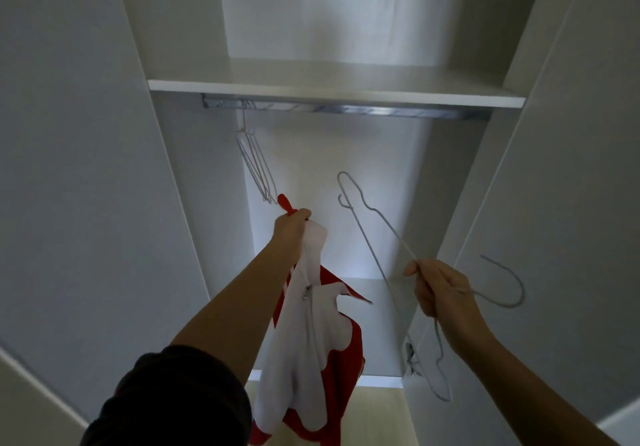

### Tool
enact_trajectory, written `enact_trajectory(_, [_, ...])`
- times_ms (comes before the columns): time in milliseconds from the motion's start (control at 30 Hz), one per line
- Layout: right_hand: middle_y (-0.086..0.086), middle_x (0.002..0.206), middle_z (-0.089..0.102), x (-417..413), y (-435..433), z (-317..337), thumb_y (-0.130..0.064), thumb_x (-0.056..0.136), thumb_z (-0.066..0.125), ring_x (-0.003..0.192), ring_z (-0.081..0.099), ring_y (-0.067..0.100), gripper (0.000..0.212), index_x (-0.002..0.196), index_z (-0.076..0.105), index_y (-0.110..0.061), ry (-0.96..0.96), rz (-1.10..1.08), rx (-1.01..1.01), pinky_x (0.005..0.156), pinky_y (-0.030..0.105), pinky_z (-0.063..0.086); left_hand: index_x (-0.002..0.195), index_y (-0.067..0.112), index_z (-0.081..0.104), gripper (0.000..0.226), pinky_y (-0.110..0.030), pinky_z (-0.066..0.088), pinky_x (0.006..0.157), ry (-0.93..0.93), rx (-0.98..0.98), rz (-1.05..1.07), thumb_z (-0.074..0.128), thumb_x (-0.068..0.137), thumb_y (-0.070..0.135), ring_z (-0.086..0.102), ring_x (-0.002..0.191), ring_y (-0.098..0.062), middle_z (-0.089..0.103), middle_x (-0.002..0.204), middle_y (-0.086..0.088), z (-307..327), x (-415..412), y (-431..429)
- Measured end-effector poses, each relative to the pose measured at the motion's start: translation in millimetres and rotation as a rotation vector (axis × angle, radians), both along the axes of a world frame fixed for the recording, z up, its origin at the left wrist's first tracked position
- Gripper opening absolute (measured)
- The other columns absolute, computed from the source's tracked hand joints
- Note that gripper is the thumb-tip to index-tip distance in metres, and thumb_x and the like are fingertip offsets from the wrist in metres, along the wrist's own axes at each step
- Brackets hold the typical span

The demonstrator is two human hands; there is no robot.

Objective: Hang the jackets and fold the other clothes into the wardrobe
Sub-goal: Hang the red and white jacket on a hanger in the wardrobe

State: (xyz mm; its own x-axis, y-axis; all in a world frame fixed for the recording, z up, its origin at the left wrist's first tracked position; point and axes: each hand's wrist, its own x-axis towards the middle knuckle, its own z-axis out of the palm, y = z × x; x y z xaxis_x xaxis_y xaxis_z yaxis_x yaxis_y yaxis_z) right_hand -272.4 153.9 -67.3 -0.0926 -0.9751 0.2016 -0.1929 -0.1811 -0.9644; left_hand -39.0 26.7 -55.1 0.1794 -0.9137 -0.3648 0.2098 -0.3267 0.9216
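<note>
Wire hangers [256,165] on wardrobe rail [346,109]

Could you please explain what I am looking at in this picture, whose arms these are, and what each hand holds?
No machine here: a person wears a camera on the head, so the single view looks up into an open white wardrobe past their own arms. The left hand grips a red and white zipped jacket by its top. The right hand holds a grey wire hanger, not yet inside the jacket. Under the shelf runs a metal rail, with a few spare wire hangers hooked at its left end.
</note>
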Motion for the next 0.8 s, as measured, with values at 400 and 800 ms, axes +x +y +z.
enact_trajectory(400, [-0.002,0.046,0.037,-4.9,7.8,-8.4,-0.023,0.101,0.042,0.039,0.028,0.009,0.039,0.071,0.062,-0.007,0.14,0.237,0.375,0.04,0.018,0.023,0.095,0.0,0.061,0.038,-0.033,0.051,0.077,-0.54,-0.345,-0.319,0.05,0.096,0.037,0.062,0.078,-0.025,0.064,0.089,-0.016,45.5,-12.8,19.0])
enact_trajectory(800, [-0.004,0.042,0.033,49.4,-45.8,14.1,-0.018,0.095,0.048,0.034,0.024,0.009,0.033,0.062,0.049,-0.015,-0.221,0.031,0.346,0.036,0.018,0.019,0.1,0.006,0.065,0.031,-0.02,0.049,0.06,-1.085,-0.733,-0.693,0.05,0.097,0.033,0.061,0.062,-0.012,0.065,0.075,-0.004,49.0,-20.3,69.2])
